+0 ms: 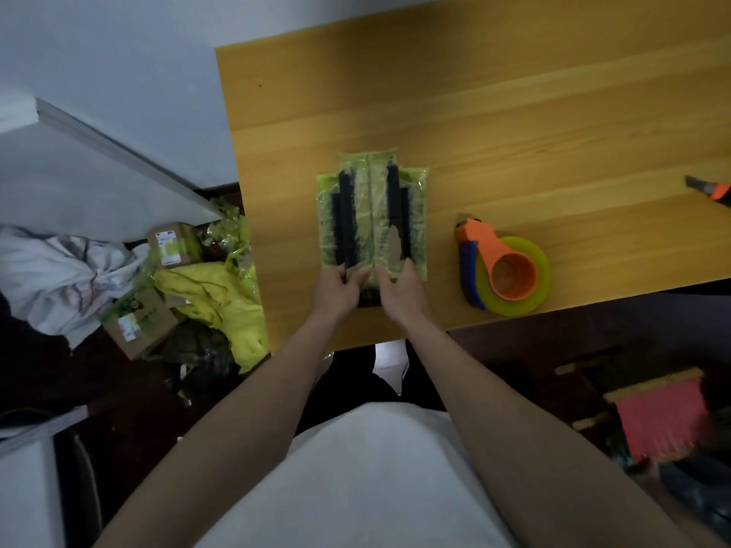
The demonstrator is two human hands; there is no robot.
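A flattened cardboard box (pixel 370 215), covered in yellow-green tape with black strips, lies on the wooden table (pixel 514 124). My left hand (pixel 338 288) grips the box's near edge on the left, with the thumb on top. My right hand (pixel 401 290) grips the same edge on the right. A dark part of the box shows between the two hands.
An orange and blue tape dispenser (pixel 504 268) with a yellow-green roll lies right of the box. An orange utility knife (pixel 710 188) lies at the table's right edge. On the floor to the left sit small cardboard boxes (pixel 138 322), yellow plastic (pixel 221 298) and white cloth (pixel 59 278).
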